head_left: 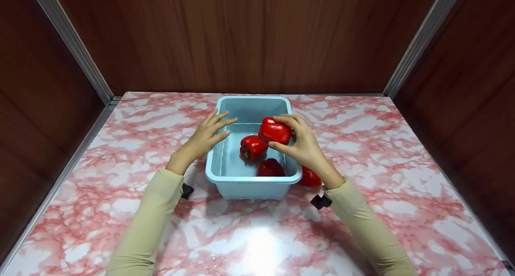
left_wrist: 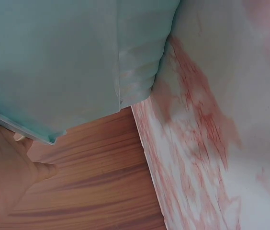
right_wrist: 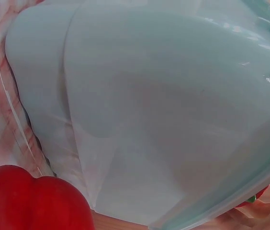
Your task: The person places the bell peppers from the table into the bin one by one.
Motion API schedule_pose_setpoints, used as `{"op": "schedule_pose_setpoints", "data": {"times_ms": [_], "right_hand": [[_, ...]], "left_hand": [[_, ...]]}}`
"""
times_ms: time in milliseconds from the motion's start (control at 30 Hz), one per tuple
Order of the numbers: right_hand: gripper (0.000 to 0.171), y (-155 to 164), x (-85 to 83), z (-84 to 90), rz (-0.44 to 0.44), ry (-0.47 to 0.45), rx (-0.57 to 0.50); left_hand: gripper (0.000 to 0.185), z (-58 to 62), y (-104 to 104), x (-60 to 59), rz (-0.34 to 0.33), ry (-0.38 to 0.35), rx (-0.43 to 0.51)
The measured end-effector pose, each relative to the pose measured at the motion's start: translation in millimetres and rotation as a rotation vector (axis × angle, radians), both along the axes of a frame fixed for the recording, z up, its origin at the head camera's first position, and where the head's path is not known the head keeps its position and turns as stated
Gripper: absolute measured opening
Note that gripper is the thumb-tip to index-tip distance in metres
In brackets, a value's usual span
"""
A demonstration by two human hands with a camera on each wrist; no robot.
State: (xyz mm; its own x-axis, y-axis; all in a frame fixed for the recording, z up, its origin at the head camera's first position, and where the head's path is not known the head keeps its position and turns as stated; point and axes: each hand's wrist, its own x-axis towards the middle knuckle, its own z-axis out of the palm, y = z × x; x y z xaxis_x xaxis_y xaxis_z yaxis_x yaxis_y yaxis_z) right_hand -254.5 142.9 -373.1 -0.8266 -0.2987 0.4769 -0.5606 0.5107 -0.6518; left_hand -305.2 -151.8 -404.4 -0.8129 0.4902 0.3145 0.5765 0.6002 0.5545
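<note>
My right hand (head_left: 303, 144) grips a red bell pepper (head_left: 275, 131) between thumb and fingers, above the right side of a light blue plastic bin (head_left: 253, 189). Inside the bin lie a second bell pepper (head_left: 253, 148), its green stem facing the front, and a third, darker-looking pepper (head_left: 270, 168) near the front wall. At the bin's left rim, my left hand (head_left: 203, 137) has its fingers spread, reaching over the edge and holding nothing. The right wrist view shows the bin's outer wall (right_wrist: 140, 120) and part of the right hand (right_wrist: 264, 211) at the rim.
Another red bell pepper (head_left: 310, 177) lies on the table just right of the bin, partly hidden by the right wrist. A pink-and-white marbled tabletop (head_left: 386, 211) surrounds the bin. Dark wood panels (head_left: 249, 38) stand behind it and at both sides.
</note>
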Motion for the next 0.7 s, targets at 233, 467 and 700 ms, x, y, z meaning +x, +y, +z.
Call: {"op": "schedule_pose_setpoints", "data": {"times_ms": [233,467,700], "right_hand": [[0.057,-1.8,0.2,-0.9,0.011,-0.001,0.003],[0.058,-3.8,0.5,-1.6,0.018,0.010,0.008],[0.058,-5.7,0.6,-3.3,0.029,0.012,0.008]], "left_hand": [[0.049,0.7,-0.5,1.2,0.012,-0.015,-0.008],[0.047,-1.4,0.2,-0.3,-0.003,-0.005,0.010],[0.048,-1.7,-0.6,-0.6,-0.003,0.002,0.011]]}}
